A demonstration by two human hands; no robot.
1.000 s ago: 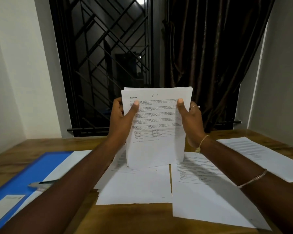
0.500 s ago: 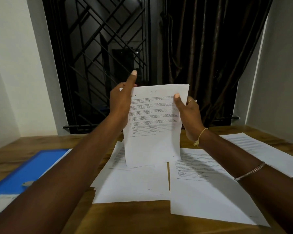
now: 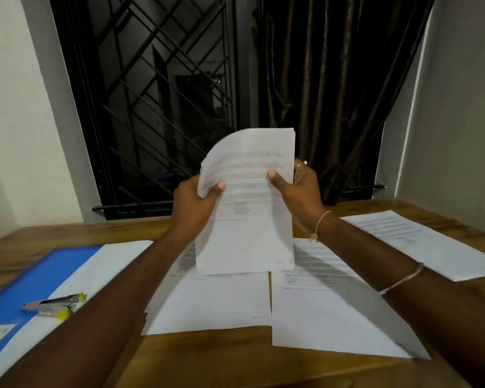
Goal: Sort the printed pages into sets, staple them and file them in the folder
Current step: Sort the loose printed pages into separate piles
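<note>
- Sheaf (image 3: pixel 247 219) of printed pages stands upright over the table (image 3: pixel 207 357), long axis vertical, print toward the person.
- Left hand (image 3: pixel 192 203) pinches the left edge, thumb in front and fingers behind; the upper left corner curls forward above that grip.
- Right hand (image 3: pixel 300 191) clamps the right edge the same way at a similar height (a ring shows on one finger).
- Bottom edge hangs just over the centre pile (image 3: pixel 216 303); contact cannot be told.
- Likely step: squaring or leafing the set before stapling.
- Stapler (image 3: pixel 53 303) lies on the folder (image 3: pixel 39 275), to the left beside the left forearm, so the left hand is nearer.
- Right pile (image 3: pixel 328 312) lies just beside the centre pile; bare wood shows along the near edge only.
</note>
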